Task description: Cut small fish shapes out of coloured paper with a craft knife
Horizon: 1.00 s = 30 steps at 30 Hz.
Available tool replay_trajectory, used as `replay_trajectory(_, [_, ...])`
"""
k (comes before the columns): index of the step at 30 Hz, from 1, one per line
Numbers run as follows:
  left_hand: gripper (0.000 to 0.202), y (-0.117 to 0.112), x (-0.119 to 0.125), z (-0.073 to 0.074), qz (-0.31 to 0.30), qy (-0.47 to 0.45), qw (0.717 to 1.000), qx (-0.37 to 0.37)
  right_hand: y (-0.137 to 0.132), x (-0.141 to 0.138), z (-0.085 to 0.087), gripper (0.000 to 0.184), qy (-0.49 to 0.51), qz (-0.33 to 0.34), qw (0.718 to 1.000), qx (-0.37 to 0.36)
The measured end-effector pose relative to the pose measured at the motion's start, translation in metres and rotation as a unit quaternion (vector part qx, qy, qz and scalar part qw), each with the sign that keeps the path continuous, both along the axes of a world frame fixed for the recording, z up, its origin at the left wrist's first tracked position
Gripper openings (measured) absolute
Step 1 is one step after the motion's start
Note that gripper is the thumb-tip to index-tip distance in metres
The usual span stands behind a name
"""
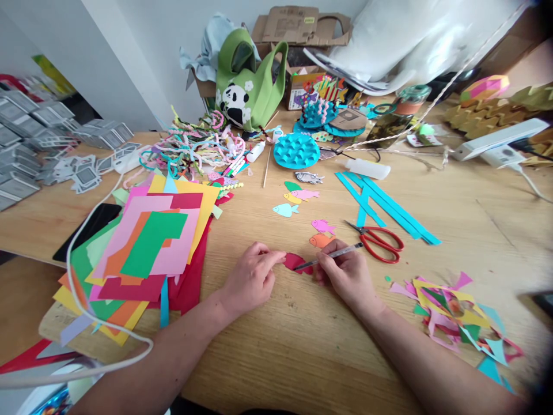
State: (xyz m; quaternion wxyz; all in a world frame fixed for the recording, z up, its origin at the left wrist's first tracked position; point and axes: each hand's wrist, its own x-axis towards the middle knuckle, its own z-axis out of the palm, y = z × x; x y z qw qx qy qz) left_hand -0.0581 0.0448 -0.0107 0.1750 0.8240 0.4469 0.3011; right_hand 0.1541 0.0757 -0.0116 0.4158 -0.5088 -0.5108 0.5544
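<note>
On the wooden table lies a dark red paper fish (294, 262), partly covered by my fingers. My left hand (254, 275) pins its left end with the index finger, the other fingers curled under. Closed around a slim grey pen (341, 252), my right hand (343, 274) rests at the fish's right end, the pen tip on the paper. Just beyond are an orange paper fish (320, 240) and a magenta one (322, 226). Red-handled scissors (382, 242) lie partly spread to the right of my right hand.
Coloured paper sheets (151, 242) are stacked at left, with a white cable (71, 259) across them. More paper fish (286, 209), blue strips (389, 202) and a white bottle (368, 168) lie farther back. Paper scraps (458, 317) are piled at right. A green panda bag (250, 86) stands behind.
</note>
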Motion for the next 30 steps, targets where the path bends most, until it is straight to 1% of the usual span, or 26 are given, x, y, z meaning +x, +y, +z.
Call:
replay_trajectory(5, [0.053, 0.0002, 0.0001, -0.0008, -0.002, -0.007, 1.0, 0.002, -0.0002, -0.0012, 0.0037, 0.016, 0.01, -0.012, 1.0, 0.002])
replay_trajectory(12, [0.054, -0.0004, -0.0009, -0.0006, 0.001, -0.004, 1.0, -0.008, -0.0003, -0.0005, 0.0, 0.016, -0.001, -0.005, 1.0, 0.001])
replay_trajectory(18, [0.053, 0.0006, 0.0005, -0.0012, 0.0, -0.005, 1.0, 0.001, -0.0007, -0.0008, 0.0009, 0.016, 0.002, -0.013, 1.0, 0.004])
replay_trajectory(24, [0.053, 0.0006, -0.0003, -0.0014, -0.002, -0.006, 1.0, 0.002, 0.0002, -0.0004, -0.0015, 0.014, 0.005, 0.002, 1.0, 0.008])
replay_trajectory(30, [0.054, 0.0001, -0.0006, -0.0019, 0.001, -0.001, 1.0, 0.0, -0.0007, -0.0014, 0.0017, 0.016, 0.001, -0.011, 1.0, 0.008])
